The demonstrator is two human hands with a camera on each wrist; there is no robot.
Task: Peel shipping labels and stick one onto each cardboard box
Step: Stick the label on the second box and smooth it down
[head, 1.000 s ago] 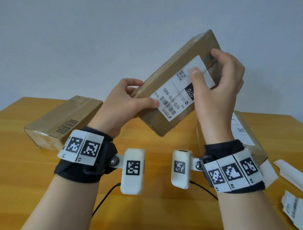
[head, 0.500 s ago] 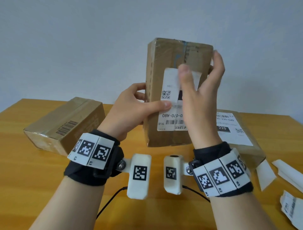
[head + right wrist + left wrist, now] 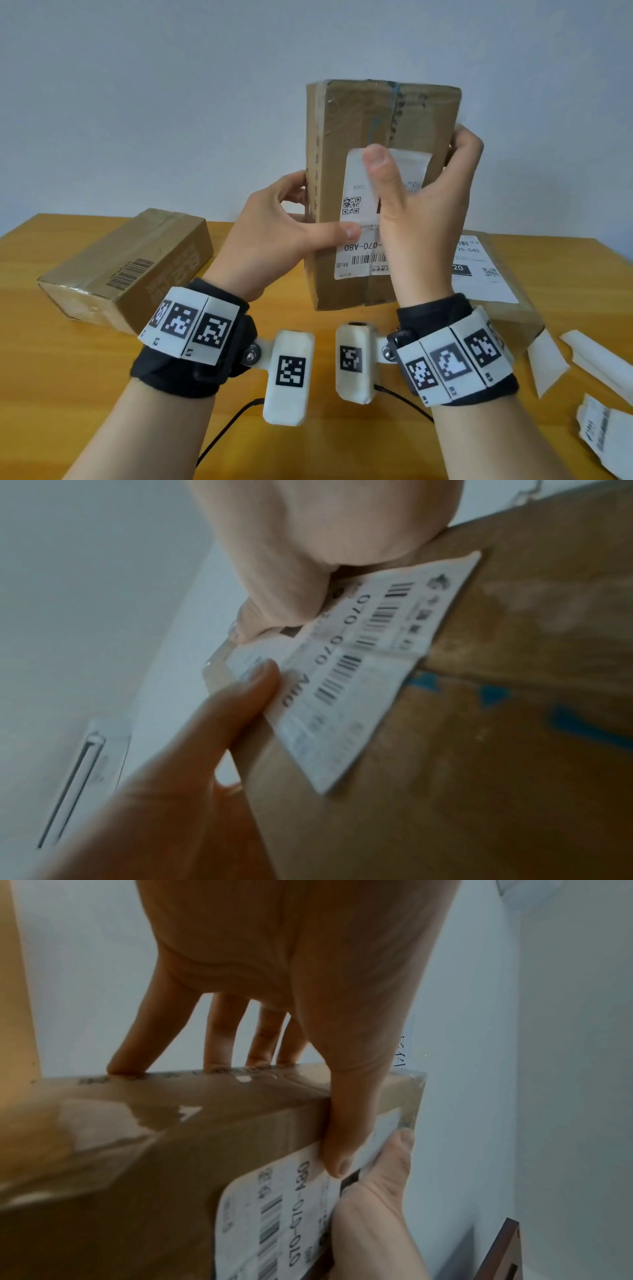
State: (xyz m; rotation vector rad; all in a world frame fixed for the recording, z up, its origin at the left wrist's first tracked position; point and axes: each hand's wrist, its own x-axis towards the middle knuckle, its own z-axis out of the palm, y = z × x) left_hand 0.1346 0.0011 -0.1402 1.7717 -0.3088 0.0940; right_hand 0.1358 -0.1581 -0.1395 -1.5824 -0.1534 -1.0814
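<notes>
Both my hands grip the upright box [image 3: 383,113] above the table [image 3: 51,394]: left hand [image 3: 274,236] and right hand [image 3: 428,205] thumbs press the label [image 3: 354,255]. Uneven pressing may wrinkle it.

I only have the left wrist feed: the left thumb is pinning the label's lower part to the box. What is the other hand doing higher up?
Observer: The right hand presses its thumb on the upper part of the label, with its fingers wrapped round the right edge of the held box.
Operator: Any more boxes on the table?
Observer: Two. The right box already carries a white shipping label.
Operator: And the other?
Observer: The left box shows only a printed barcode; no white label on the faces in view.
</notes>
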